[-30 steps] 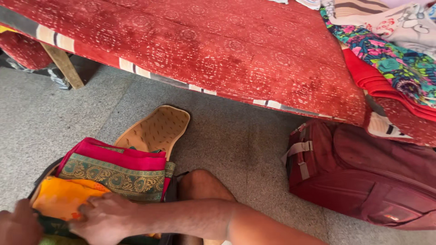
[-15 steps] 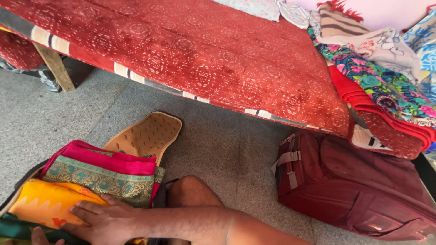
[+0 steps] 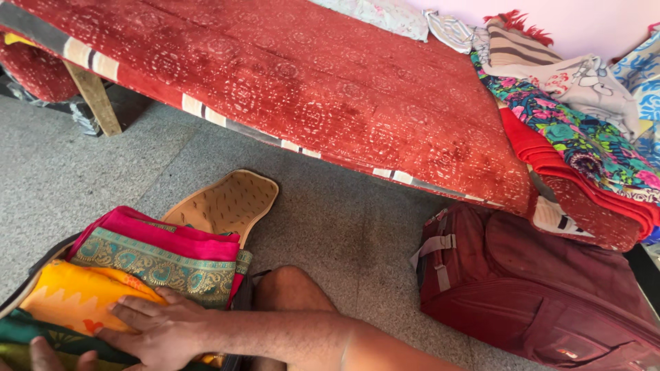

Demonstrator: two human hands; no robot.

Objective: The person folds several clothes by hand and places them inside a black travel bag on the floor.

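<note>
Pressed down flat with the right hand (image 3: 161, 328), fingers spread wide and closed on nothing, onto the folded yellow cloth (image 3: 75, 299) at the near left. Found that cloth lying over a dark green cloth (image 3: 27, 331), just nearer than a folded pink cloth (image 3: 165, 249) with a green-and-gold border (all three seemingly stacked in a dark bag). Saw only the tips of the left hand (image 3: 47, 356) at the bottom edge; could not tell its grip. Called, by the look of it, for a broad, even palm, pressure spread across the folds, no dragging of the pink cloth, and no brushing the sandal (image 3: 230, 203) just beyond.
</note>
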